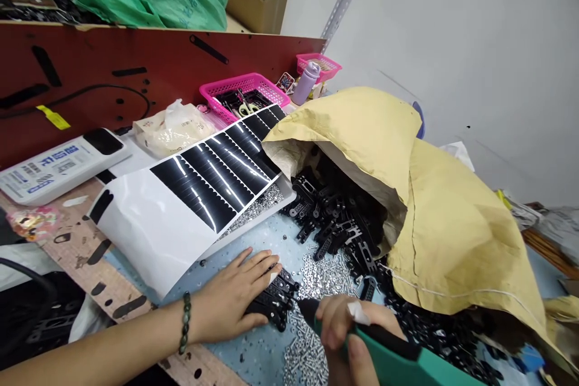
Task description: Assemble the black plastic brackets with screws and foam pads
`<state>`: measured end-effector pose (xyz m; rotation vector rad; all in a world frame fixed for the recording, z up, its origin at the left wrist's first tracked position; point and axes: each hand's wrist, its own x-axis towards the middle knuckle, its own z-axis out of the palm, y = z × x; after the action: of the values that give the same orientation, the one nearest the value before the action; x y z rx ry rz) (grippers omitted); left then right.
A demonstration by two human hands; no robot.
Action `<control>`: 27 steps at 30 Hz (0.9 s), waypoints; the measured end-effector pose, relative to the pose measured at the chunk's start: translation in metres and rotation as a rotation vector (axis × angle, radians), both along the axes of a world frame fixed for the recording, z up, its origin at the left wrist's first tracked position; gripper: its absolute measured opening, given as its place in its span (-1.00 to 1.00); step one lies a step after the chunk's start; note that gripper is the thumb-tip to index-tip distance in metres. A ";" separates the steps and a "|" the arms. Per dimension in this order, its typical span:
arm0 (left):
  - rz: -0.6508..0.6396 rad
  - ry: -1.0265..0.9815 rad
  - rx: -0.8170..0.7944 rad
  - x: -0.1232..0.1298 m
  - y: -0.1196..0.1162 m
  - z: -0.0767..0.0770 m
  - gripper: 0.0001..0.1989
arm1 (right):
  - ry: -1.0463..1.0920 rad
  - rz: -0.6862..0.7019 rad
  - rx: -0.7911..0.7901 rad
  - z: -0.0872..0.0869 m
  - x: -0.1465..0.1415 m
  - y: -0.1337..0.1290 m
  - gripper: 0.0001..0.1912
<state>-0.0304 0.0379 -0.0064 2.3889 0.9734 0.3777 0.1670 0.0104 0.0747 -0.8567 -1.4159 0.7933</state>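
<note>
Labels: white carton [58, 166] at far left has blue Asian-script print, not legible from your view; yellow tag [53, 117] on the black cable [85, 95] shows no readable text; no brand readable anywhere.

Counts: two pink plastic baskets [244, 87], second one [316, 65] further back; one pair of yellow-handled scissors [248, 108] in the nearer basket; one lilac water bottle [305, 83]; roughly five scalloped black strips on the glossy sticker sheet [212, 175]; black plastic links [335, 217] too many to count, spilling from the mouth of the kraft paper sack [452, 223].

Grip: your left hand [230, 295] is narrow, fingers together and curled over a small stack of black plastic links [271, 304], pinning it to the pale blue mat [239, 338]; beaded bracelet [185, 322] on that wrist. Your right hand [344, 329] is closed firmly round a teal electric screwdriver [384, 344], black nose at the stack's end; can't tell if the bit touches. White tape [358, 312] on one right finger.

Stack sits between your hands; loose silver screws [307, 350] lie beside and below it; more silver screws [257, 208] in the white tray [284, 193].
</note>
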 end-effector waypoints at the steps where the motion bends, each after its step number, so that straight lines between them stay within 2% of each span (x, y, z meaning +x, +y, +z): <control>1: 0.001 0.003 0.002 0.000 0.000 0.000 -0.24 | 0.012 0.023 0.012 0.003 0.001 0.000 -0.89; 3: 0.000 0.012 0.004 0.000 0.000 0.000 -0.25 | 0.010 0.034 0.019 0.005 -0.001 0.000 -0.88; 9: -0.002 0.030 0.008 0.000 0.000 0.000 -0.25 | -0.008 -0.113 0.024 -0.006 -0.019 -0.004 -0.89; 12: -0.001 0.039 0.009 0.000 0.000 0.000 -0.27 | -0.006 -0.083 0.026 -0.007 -0.016 -0.006 -0.89; 19: -0.008 0.041 0.004 0.000 0.000 0.000 -0.26 | 0.066 -0.056 0.066 0.004 -0.003 -0.004 -0.87; 24: -0.007 0.034 -0.009 0.000 -0.001 0.000 -0.26 | 0.043 -0.012 0.046 -0.002 -0.009 -0.002 -0.90; 27: -0.010 0.033 -0.003 0.000 -0.001 0.000 -0.26 | 0.039 -0.042 0.033 -0.009 -0.015 0.001 -0.92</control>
<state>-0.0305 0.0371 -0.0061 2.4037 0.9749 0.3344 0.1520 0.0109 0.0656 -0.8391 -1.3687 0.7491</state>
